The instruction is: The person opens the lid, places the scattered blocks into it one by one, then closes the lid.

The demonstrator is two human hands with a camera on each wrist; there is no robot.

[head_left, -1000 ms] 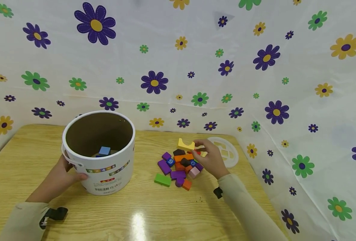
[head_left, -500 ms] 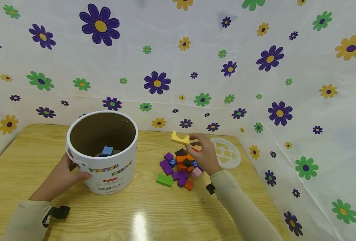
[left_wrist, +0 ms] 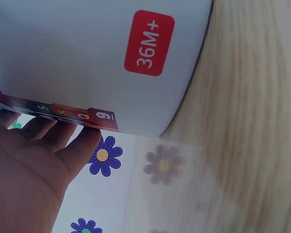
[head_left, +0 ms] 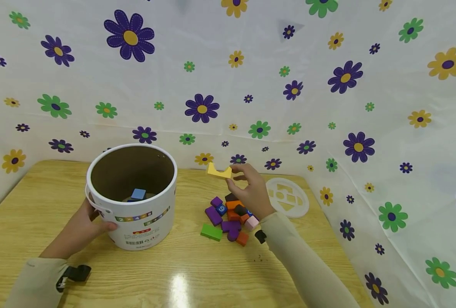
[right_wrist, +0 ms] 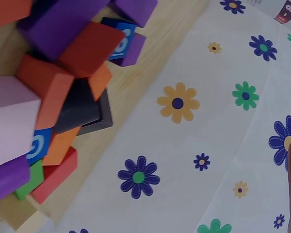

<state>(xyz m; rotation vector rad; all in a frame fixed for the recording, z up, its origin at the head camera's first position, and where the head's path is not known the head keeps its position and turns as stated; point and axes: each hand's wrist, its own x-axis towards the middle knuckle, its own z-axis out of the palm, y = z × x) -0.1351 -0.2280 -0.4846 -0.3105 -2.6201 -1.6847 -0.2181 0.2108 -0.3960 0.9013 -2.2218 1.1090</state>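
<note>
Yellow arch block point(head_left: 219, 171) hangs pinched at my right hand point(head_left: 251, 194) grip's fingertips, lifted above the block pile point(head_left: 230, 217), between pile and white bucket point(head_left: 133, 199). I judge the carry is underway; next it needs moving left over the bucket's open mouth. My left hand point(head_left: 82, 226) grasps the bucket's side on the tabletop point(head_left: 197, 273).

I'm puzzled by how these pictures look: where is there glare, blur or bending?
Head view: a bright lamp glare sits on the glossy wooden table, and the flowered backdrop bows as through a wide lens. Left wrist view: the white cardboard bucket is sharp, the tabletop behind it soft. Right wrist view: the coloured wooden blocks loom close, slightly soft.
</note>
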